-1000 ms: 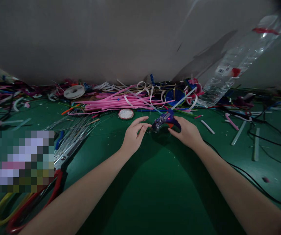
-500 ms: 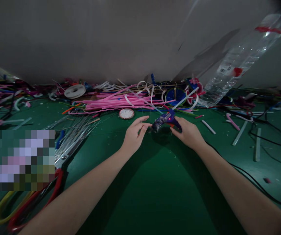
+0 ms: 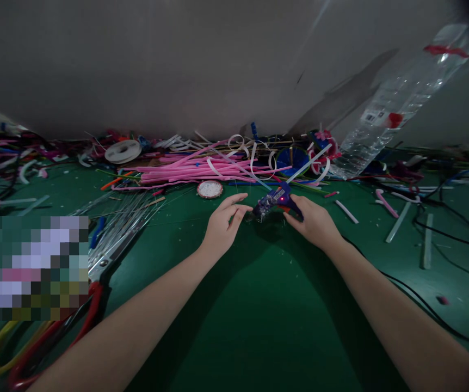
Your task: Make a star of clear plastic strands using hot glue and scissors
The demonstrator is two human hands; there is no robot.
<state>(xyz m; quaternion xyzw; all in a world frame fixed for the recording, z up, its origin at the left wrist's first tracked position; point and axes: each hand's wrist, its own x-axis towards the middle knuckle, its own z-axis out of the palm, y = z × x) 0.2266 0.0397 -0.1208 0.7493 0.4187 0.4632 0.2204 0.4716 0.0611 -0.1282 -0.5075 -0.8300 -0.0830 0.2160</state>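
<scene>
My right hand [image 3: 316, 220] is wrapped round the handle of a purple hot glue gun [image 3: 276, 198], whose small red light is lit. The gun's nozzle points left, and strands of dried glue cling to its front. Just left of the nozzle is my left hand [image 3: 223, 224], its thumb and forefinger closed in a pinch. What sits between those fingertips is too small to make out. A clear glue stick [image 3: 309, 163] slants up behind the gun. Beyond my left hand lies a round white lid with a red rim [image 3: 209, 189].
Large scissors [image 3: 94, 291] with red and yellow handles lie at left beside thin clear strands [image 3: 126, 218]. Pink pipe cleaners [image 3: 202, 170] and a white spool [image 3: 123, 152] line the wall. A plastic bottle [image 3: 401, 103] leans at right. A black cable [image 3: 414, 294] runs beside my right arm.
Both hands and the glue gun hold almost the same place. The view has shifted slightly, so the things on the table appear a little further left.
</scene>
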